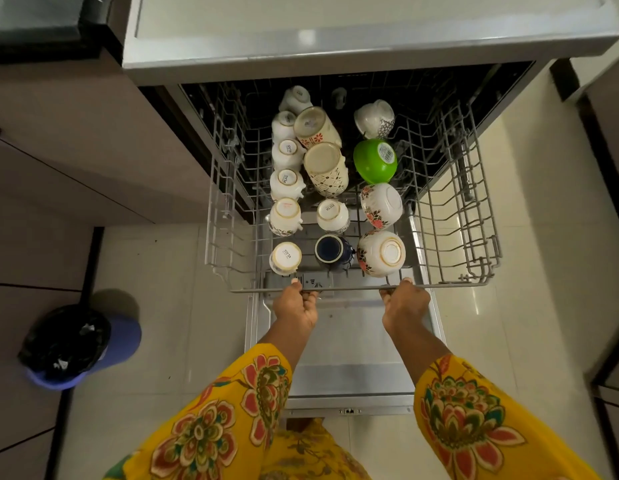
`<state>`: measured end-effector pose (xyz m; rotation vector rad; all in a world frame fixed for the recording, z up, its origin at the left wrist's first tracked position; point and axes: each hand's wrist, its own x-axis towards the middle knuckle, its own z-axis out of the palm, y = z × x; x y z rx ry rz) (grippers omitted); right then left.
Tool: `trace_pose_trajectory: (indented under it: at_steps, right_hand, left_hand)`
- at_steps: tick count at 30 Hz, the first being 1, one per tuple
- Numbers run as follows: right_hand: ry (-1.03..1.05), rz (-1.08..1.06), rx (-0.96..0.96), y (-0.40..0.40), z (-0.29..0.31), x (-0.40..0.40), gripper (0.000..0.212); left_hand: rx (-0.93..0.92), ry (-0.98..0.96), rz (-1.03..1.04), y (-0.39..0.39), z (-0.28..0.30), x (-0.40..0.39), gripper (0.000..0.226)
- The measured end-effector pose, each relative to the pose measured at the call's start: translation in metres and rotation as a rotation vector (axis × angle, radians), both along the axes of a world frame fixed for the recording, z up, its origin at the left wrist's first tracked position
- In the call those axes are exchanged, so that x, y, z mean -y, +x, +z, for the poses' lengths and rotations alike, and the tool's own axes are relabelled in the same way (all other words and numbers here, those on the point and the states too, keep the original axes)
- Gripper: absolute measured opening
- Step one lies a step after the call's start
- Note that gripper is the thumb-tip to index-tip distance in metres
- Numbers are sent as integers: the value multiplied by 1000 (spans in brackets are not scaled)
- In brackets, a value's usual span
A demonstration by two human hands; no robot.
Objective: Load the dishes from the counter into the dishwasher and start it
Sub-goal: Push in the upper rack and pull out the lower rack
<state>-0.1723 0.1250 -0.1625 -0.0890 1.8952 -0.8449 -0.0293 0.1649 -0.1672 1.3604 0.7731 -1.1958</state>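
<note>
The grey wire upper rack (453,233) of the dishwasher is pulled out over the open door (349,358). Several upturned white cups (286,184) stand in a column on its left. Two tall cream mugs (327,169) lean in the middle, with a dark blue cup (332,250) nearer the front. On the right lie a green bowl (374,160) and two floral bowls (381,251). My left hand (297,306) and my right hand (405,304) both grip the rack's front bar (349,288).
A blue bin with a black liner (76,344) stands on the tiled floor to the left. Brown cabinet fronts (76,150) run along the left. The grey counter edge (335,39) overhangs the dishwasher. The rack's right half holds nothing.
</note>
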Motion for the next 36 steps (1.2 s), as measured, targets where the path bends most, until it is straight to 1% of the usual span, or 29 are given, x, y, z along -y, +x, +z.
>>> trace_pose_trajectory:
  at_steps: [1,2,4,8,12,16,18,22,24,27,29,31,33,35,36]
  right_hand:
    - [0,-9,3,1,0,0,29]
    - [-1,-12,1,1,0,1,29]
    - [-13,-13,-2,1,-1,2,29]
    - [-69,3,35,3,0,11,28]
    - [-124,31,97,5,3,31,26]
    - [-132,63,134,8,6,51,27]
    - [-145,55,164,9,7,59,29]
    - [-162,57,208,12,8,74,30]
    - [-172,55,231,15,9,83,28]
    - [-184,75,227,19,11,96,15]
    - [-192,79,225,21,11,107,20]
    - [-191,71,233,23,10,120,29]
    - [-183,60,242,25,10,130,34]
    - [-186,50,254,28,9,138,35]
    - [-188,45,261,30,8,141,35]
  left_hand:
    - [9,5,-10,1,-3,1,23]
    - [16,9,-23,1,-4,0,23]
    - [6,30,-46,1,-4,1,8]
    - [11,30,-23,9,-5,14,19]
    - [28,17,-41,14,-3,34,19]
    - [3,-20,5,19,2,56,13]
    - [-11,-52,20,19,5,64,17]
    - [19,-53,23,20,7,81,21]
    - [29,-68,23,23,8,89,22]
    - [46,-109,17,29,7,102,22]
    - [48,-122,7,31,6,111,17]
    - [43,-129,-2,32,5,119,4]
    - [48,-132,-33,35,3,128,4]
    - [58,-129,-70,40,3,136,16]
    - [60,-127,-79,42,4,140,17]
